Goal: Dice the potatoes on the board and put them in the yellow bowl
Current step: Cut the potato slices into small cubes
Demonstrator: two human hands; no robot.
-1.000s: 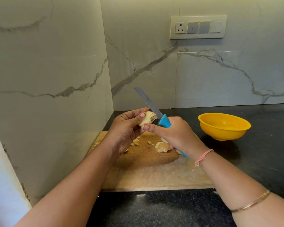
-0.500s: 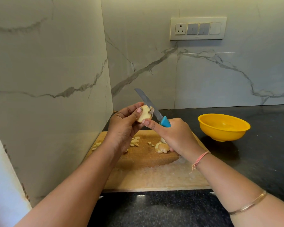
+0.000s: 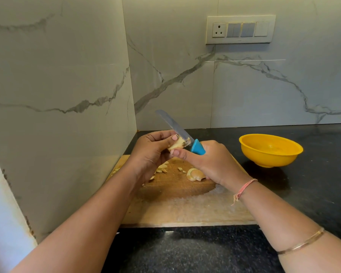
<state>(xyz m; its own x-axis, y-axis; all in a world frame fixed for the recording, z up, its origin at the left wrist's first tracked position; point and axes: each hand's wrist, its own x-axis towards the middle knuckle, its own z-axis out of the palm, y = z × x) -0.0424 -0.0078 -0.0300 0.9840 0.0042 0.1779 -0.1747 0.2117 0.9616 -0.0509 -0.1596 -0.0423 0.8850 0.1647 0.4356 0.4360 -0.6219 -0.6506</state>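
While the yellow bowl (image 3: 272, 158) at centre right of the frame shows no potato inside it, the task reads as early to middling: trimming in hand, dicing barely begun, transfer not started. Item, left hand (image 3: 154, 152): at centre frame, raised above the board, fingers curled round a small potato piece (image 3: 177, 145) with the thumb laid on its top. Item, right hand (image 3: 211, 162): just right of the left, fingers wrapped round the blue handle of a knife (image 3: 197, 147), thumb stretched toward the potato piece. The serrated blade points to the upper left and meets the piece close to the handle, at a dark spot; this looks like paring or cutting out a blemish, not dicing. Item, board (image 3: 185, 209): wooden, lower centre, lying on the dark counter (image 3: 313, 184) against the marble wall at left. Item, larger potato chunk (image 3: 194, 174): on the board, below the right hand, rounded and uncut into cubes. Item, small scraps (image 3: 161, 170): scattered on the board beneath the left hand; whether peel or cut flesh cannot be told. Outstanding, as judged: finish the held piece, dice both pieces on the board, carry all dice across to the bowl, which stands on the counter near the board's right edge and apart from it.
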